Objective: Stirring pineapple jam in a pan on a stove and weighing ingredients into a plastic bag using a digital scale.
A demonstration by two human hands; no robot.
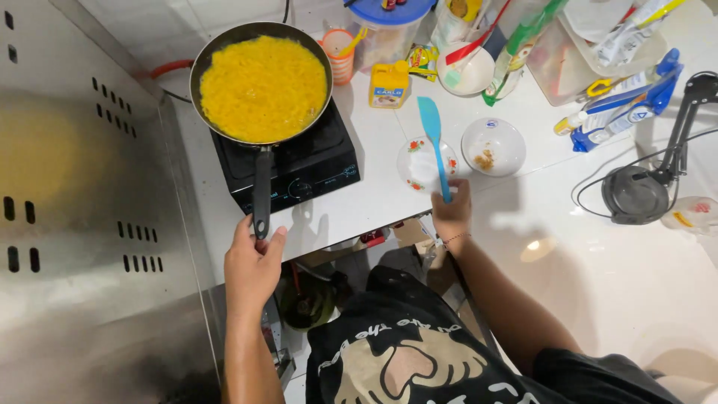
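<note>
We look down on a white tabletop (pixel 374 202) that runs from the back wall toward us, its glossy surface catching a small round glint of lamplight at the right. A brushed-metal panel (pixel 82 224) with rows of short vent slots fills the left side, its sheen warmed by a yellow reflection. Pale wall (pixel 172 22) shows at the top left behind it. Below the tabletop's front edge we see a dim, shadowed gap (pixel 329 277) with clutter too dark to make out. Soft shadows fall rightward across the white surface.
</note>
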